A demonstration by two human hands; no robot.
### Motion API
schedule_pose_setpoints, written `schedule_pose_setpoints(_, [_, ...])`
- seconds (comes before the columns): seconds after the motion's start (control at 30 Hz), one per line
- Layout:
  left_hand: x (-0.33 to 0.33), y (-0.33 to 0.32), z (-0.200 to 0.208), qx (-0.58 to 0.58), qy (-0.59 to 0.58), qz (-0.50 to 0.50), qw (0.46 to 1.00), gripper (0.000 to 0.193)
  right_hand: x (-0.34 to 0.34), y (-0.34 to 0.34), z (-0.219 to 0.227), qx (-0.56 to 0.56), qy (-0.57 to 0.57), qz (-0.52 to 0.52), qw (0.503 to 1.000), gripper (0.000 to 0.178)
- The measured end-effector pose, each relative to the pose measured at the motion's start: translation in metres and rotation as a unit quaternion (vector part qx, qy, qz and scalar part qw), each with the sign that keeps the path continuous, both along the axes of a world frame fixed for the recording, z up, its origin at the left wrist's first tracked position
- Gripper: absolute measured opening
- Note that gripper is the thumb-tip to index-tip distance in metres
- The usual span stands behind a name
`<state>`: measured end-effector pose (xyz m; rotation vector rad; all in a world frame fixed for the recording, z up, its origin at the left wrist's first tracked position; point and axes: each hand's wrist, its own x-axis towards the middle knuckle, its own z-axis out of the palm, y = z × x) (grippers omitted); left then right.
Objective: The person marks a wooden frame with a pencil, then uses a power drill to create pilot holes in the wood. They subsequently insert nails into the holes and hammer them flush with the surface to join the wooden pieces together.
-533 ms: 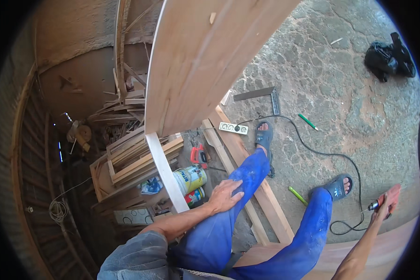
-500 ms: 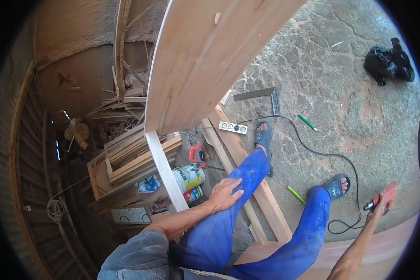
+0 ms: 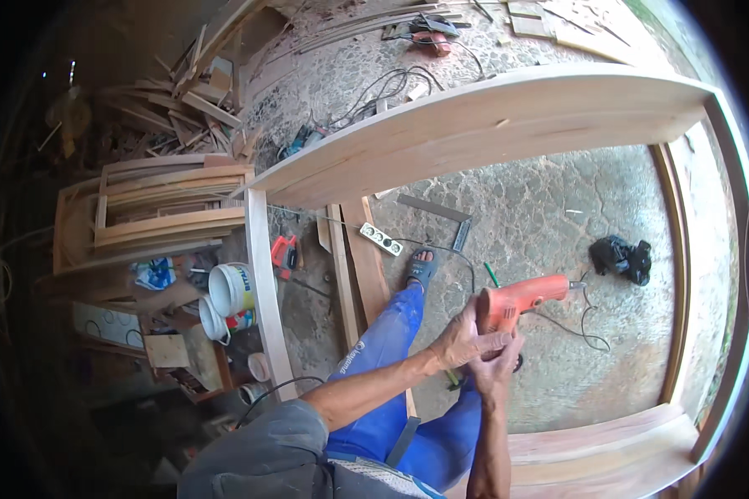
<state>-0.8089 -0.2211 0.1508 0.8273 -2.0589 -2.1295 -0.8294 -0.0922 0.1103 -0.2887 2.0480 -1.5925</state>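
In front of my knees I hold a red power drill (image 3: 524, 296) level, its dark chuck and bit pointing right. My right hand (image 3: 498, 364) is wrapped round the handle from below. My left hand (image 3: 460, 337) grips the drill's back end, and its fingers meet the right hand's at the handle. The trigger is hidden behind my fingers. A large wooden frame surrounds the spot: a wide far board (image 3: 474, 125), a left end piece (image 3: 266, 291) and a near board (image 3: 591, 453).
A white power strip (image 3: 381, 239) and a metal try square (image 3: 441, 212) lie on the rough floor. Loose planks (image 3: 366, 258) lie by my foot. A black plastic bag (image 3: 620, 259) is at right. Buckets (image 3: 229, 291) and stacked wooden frames (image 3: 166, 204) stand left.
My left hand has left my knee and now grips the drill. My right hand has brought the drill from the far right to the middle. The view has shifted, showing more of the wooden frame.
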Motion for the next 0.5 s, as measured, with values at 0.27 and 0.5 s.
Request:
schedule_pose_setpoints(0.27, [0.083,-0.175,0.129,-0.052,0.038,0.029,0.998,0.065,-0.027,-0.115,0.164,0.117,0.345,0.267,0.892,0.08])
schedule_pose_setpoints(0.5, [0.178,-0.33,0.212,-0.074,0.028,-0.043,0.996,0.069,-0.043,-0.279,0.249,0.11,0.138,0.482,0.858,0.069])
